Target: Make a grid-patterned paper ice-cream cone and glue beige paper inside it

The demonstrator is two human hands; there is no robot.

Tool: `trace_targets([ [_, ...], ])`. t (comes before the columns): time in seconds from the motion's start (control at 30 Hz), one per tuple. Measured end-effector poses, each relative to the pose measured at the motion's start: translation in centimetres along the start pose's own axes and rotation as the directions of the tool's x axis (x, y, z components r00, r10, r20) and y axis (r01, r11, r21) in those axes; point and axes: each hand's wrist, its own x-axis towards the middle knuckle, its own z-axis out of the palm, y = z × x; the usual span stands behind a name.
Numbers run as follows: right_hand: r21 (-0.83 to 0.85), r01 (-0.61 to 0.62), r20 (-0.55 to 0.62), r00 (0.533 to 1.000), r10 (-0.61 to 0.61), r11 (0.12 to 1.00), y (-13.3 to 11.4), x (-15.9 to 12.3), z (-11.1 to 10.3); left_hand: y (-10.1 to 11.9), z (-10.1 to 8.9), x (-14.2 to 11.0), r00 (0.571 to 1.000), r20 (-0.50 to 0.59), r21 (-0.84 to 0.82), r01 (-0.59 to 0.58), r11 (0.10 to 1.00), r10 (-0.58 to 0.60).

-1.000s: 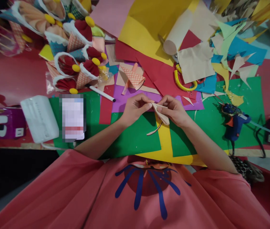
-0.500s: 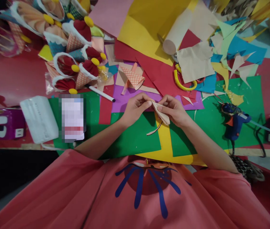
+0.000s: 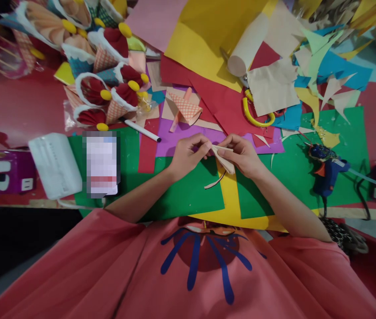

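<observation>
Between my two hands is a small piece of beige felt (image 3: 225,162), folded into a narrow pleated wedge. My left hand (image 3: 191,153) pinches its pointed upper end between thumb and fingertips. The wider lower folds are gripped by my right hand (image 3: 243,156), thumb on top. A thin dark-edged strip (image 3: 215,180) lies just below the felt, over the green sheet (image 3: 181,195). Beyond my hands lies a small orange checked cone (image 3: 186,107). The rolled fingers hide part of the felt's tip.
Several finished cones (image 3: 121,97) with white trim and yellow dots stand at the back left. A blue glue gun (image 3: 328,175) rests at right. Yellow-handled scissors (image 3: 252,118) lie partly under beige felt (image 3: 272,86). A phone (image 3: 101,164), white power bank (image 3: 55,166) and marker (image 3: 142,130) are left.
The folds of the beige felt have spread slightly, showing more layers. My left fingers have shifted a little at its tip; both hands stay in about the same place.
</observation>
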Motion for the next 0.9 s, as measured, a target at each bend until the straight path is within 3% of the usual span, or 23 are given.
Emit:
trace_targets([
  [0.17,-0.044,-0.009,-0.022,1.000,0.008,0.999,-0.20,-0.12,-0.05,-0.15,-0.06,0.12,0.997,0.052,0.009,0.049,0.999,-0.049],
  [0.33,-0.086,0.008,-0.033,0.999,-0.011,0.996,-0.21,-0.21,-0.12,0.19,-0.19,0.18,0.986,0.167,0.185,-0.012,0.983,-0.019],
  [0.53,-0.038,-0.001,-0.050,0.999,-0.001,0.999,-0.41,-0.17,0.26,0.24,-0.12,-0.15,0.993,0.108,0.229,-0.079,0.970,0.055],
  [0.7,-0.014,-0.036,0.003,0.999,0.036,0.999,-0.33,-0.22,0.16,0.26,0.03,-0.21,0.992,0.126,0.140,-0.016,0.990,-0.002],
  [0.9,-0.010,0.029,-0.025,0.999,-0.029,1.000,-0.38,-0.14,0.04,0.14,0.17,-0.14,0.988,0.139,0.025,0.062,0.998,-0.065],
])
